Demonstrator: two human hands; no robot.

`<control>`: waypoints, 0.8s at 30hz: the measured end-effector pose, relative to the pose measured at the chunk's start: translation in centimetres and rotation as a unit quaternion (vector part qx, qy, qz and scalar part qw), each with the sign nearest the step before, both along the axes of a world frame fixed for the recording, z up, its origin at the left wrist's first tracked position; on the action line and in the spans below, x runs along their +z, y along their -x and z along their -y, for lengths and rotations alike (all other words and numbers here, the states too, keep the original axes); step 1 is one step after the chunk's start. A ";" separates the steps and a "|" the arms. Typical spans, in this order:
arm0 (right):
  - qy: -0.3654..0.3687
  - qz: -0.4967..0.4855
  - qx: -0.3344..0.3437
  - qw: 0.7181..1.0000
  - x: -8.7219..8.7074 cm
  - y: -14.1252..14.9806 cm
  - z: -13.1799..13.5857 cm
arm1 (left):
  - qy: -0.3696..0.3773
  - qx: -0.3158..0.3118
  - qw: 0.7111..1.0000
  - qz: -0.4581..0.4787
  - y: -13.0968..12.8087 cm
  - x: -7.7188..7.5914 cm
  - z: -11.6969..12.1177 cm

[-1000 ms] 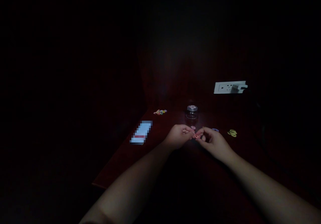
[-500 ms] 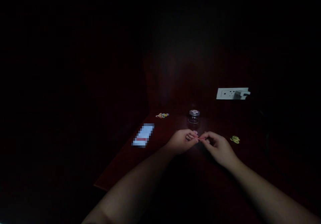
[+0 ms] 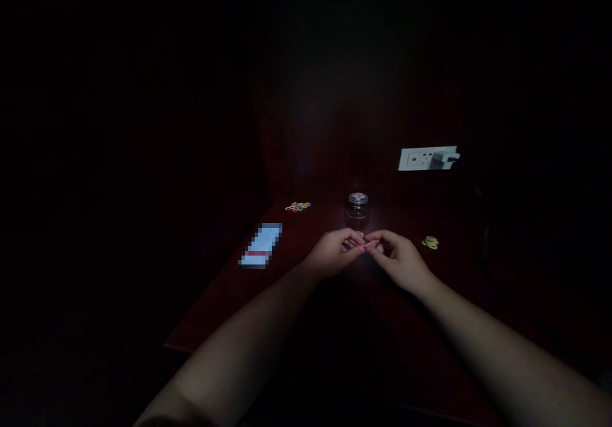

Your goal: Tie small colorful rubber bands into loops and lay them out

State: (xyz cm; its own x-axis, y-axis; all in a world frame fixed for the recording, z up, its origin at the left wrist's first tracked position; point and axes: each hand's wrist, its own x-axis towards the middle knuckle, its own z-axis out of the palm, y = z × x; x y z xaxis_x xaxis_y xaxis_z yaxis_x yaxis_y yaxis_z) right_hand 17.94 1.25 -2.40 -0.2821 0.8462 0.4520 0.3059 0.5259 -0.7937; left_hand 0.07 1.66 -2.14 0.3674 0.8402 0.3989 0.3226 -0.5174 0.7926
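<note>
Between the fingertips of my two hands is a small orange-pink hair tie (image 3: 368, 245), mostly covered by the fingers. My left hand (image 3: 335, 252) pinches it from one side, and my right hand (image 3: 400, 259) pinches it from the other. Just beyond the fingers a pink hair tie (image 3: 359, 233) lies on the dark red table (image 3: 224, 309), partly hidden. A clear jar (image 3: 357, 212) with a lid stands behind it. To the right of my right hand lies a small pile of yellow hair ties (image 3: 430, 243).
Several mixed-colour hair ties (image 3: 298, 207) lie at the back left. A pixelated, bright phone-like slab (image 3: 261, 246) rests near the table's left edge. On the back wall a white socket plate (image 3: 415, 159) holds a plug (image 3: 445, 158), whose dark cable (image 3: 486, 242) hangs down at the right.
The view has shifted, so everything sits slightly higher and further left. Both hands keep their pinch on the hair tie, with fingertips slightly re-angled. Blue hair ties seen earlier are now hidden behind my right hand.
</note>
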 end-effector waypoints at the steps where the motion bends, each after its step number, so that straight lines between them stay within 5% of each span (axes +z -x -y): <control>1: 0.000 0.003 0.000 1.000 0.0 0.0 0.0 | -0.001 0.001 1.000 -0.002 0.0 0.0 0.0; 24: -0.028 0.003 0.006 1.000 0.0 -0.8 -0.6 | 0.024 -0.029 0.999 -0.017 0.2 0.3 0.1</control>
